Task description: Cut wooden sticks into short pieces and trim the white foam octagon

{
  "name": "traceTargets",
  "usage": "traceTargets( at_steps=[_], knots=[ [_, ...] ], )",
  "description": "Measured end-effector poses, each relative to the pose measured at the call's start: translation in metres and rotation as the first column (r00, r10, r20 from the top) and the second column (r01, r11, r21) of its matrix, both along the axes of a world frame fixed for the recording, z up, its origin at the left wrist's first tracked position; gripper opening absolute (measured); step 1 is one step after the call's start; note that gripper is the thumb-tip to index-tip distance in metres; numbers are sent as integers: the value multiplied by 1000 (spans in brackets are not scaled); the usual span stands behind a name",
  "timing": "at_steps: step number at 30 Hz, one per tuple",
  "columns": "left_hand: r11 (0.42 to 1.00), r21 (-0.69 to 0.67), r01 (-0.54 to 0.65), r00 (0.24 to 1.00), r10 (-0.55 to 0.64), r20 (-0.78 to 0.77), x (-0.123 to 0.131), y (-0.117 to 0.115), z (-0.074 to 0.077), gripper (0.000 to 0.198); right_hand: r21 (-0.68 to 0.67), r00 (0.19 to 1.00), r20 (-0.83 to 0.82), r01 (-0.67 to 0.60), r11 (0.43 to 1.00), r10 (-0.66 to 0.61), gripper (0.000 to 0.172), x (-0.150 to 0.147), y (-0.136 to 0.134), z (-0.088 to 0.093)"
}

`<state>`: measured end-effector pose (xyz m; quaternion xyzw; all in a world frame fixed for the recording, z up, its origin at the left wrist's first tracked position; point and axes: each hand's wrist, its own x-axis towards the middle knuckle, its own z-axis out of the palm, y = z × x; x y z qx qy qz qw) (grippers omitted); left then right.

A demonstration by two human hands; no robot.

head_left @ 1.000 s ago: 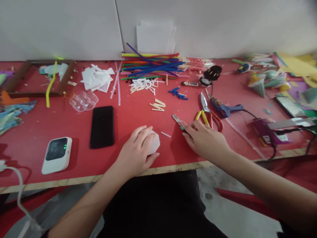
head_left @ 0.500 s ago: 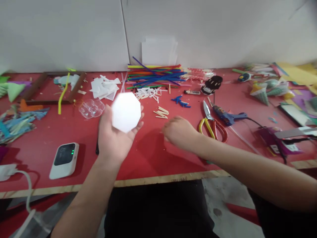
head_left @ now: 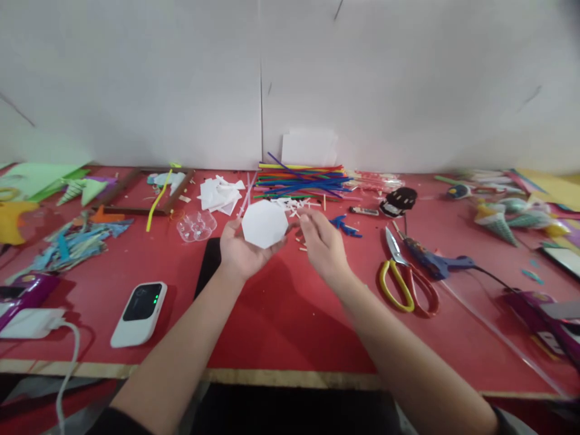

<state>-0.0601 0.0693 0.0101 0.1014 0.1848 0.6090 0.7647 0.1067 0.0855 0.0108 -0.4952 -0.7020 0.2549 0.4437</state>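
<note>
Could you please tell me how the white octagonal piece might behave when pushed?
The white octagonal piece would probably feel fairly stiff, since its face looks flat, without drooping, in the left hand. Its straight edges should make rolling unlikely.

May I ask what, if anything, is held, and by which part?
The left hand holds a white octagon by its lower side; right hand: cannot tell.

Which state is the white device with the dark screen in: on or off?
It seems on: two green lights glow on the dark screen of the white device.
</note>
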Motion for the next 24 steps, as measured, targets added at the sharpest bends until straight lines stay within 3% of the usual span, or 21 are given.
traceTargets(
  at_steps=[1, 3, 6, 9, 17, 20, 24],
  knots=[
    [999, -31, -6, 1000, 6, -2, 0, -2, -3, 58, -43, 991, -130, -44, 998, 38, 41, 2, -9, -8],
    [994, -97, -45, 999, 46, 6, 4, -6, -8, 60, -54, 968, -234, -102, 993, 87, 49, 6, -19, -24],
    [985, -172, 18, 1000, -18, 2, 14, -13, -10, 62, 94, 981, -107, -151, 984, 161, 92, 9, -23, -39],
    [995, -94, 25, 999, -27, -21, 22, -21, -8, 67, 234, 976, 8, -215, 948, 219, 125, 10, -22, -43],
    [997, 34, 67, 976, -59, -208, 26, -28, -9, 68, 417, 976, 42, -211, 884, 213, 116, 12, -24, -35],
    [998, 56, -34, 945, 50, -324, 27, -28, -11, 61, 445, 976, 67, -216, 869, 209, 117, 13, -22, -34],
    [957, 165, -237, 776, 288, -561, 27, -27, -13, 52, 449, 950, 67, -300, 841, 304, 114, 13, -24, -32]
  ],
)
